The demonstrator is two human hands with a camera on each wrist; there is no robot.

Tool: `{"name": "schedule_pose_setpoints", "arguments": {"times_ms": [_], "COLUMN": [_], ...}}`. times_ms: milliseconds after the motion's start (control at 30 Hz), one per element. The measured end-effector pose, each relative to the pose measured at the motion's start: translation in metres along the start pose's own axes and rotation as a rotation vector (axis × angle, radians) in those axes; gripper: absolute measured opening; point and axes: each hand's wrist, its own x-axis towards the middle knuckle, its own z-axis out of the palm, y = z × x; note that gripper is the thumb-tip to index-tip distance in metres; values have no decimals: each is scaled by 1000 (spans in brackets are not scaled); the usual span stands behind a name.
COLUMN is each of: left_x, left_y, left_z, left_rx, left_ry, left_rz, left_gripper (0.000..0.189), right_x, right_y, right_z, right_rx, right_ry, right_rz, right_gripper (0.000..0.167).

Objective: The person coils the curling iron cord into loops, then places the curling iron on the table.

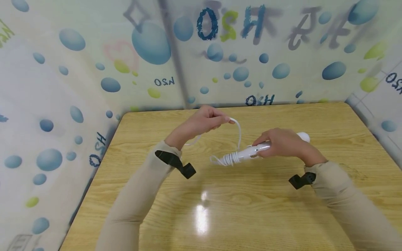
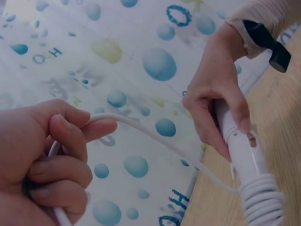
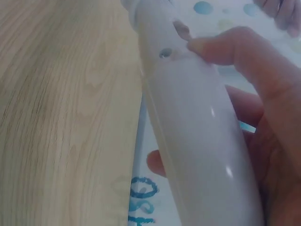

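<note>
My right hand (image 1: 281,143) grips a white, wand-shaped corded appliance (image 1: 248,152) around its body, above the table. In the right wrist view, the thumb (image 3: 225,47) lies near a small brownish opening and a small round spot on the smooth white body (image 3: 193,127). Several turns of white cord (image 1: 231,158) are wound around the narrower end. From these coils a loose stretch of cord (image 2: 155,134) arches across to my left hand (image 1: 208,120), which pinches it between thumb and forefinger. The other fingers curl over the cord, and more of it hangs behind that hand.
A wooden table (image 1: 251,209) lies under both hands. Behind it and along the sides stand pale walls or sheets (image 1: 201,69) printed with blue and green drops. Black camera mounts (image 1: 188,170) are strapped to both wrists.
</note>
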Motion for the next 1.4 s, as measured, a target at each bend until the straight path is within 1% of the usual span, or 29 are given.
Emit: {"name": "schedule_pose_setpoints", "arguments": {"times_ms": [100, 200, 300, 400, 500, 600, 667, 733, 767, 933, 1000, 1100, 1167, 1233, 1267, 1400], "left_x": [-6, -10, -13, -14, -16, -20, -22, -24, -25, -26, -26, -22, -20, -17, -16, -12], "left_y": [6, 11, 14, 16, 17, 17, 15, 11, 9, -7, -13, -24, -32, -41, -45, -58], "left_z": [3, 7, 13, 19, 24, 28, 29, 31, 33, 43, 48, 53, 55, 55, 54, 48], "left_rx": [50, 85, 83, 68, 43, 33, 34, 26, 23, -2, -26, -82, -127, -187, -217, -322], "left_ry": [-24, -75, -135, -173, -199, -220, -221, -211, -199, -98, -53, 4, 35, 57, 62, 69], "left_rz": [54, 117, 177, 240, 252, 233, 220, 204, 196, 161, 158, 175, 188, 185, 182, 126], "left_gripper": [23, 21, 20, 19, 19, 19, 19, 20, 20, 23, 24, 27, 28, 29, 30, 32], "right_x": [-1, -1, -2, -2, -2, -3, -4, -6, -7, -12, -13, -16, -19, -22, -24, -31], "right_y": [7, 15, 18, 18, 16, 14, 14, 14, 15, 15, 13, 9, 6, 3, 0, -11], "right_z": [-2, -2, -3, -4, -6, -10, -12, -15, -17, -30, -36, -45, -50, -55, -56, -60], "right_rx": [15, 39, 56, 64, 50, 23, 6, 3, 19, 163, 229, 349, 430, 488, 501, 524], "right_ry": [42, 98, 150, 194, 239, 298, 358, 430, 464, 616, 667, 726, 746, 754, 752, 733], "right_rz": [68, 112, 143, 166, 177, 183, 200, 228, 248, 316, 317, 284, 252, 217, 204, 154], "right_gripper": [31, 36, 41, 46, 47, 48, 47, 48, 49, 50, 48, 42, 39, 36, 35, 33]}}
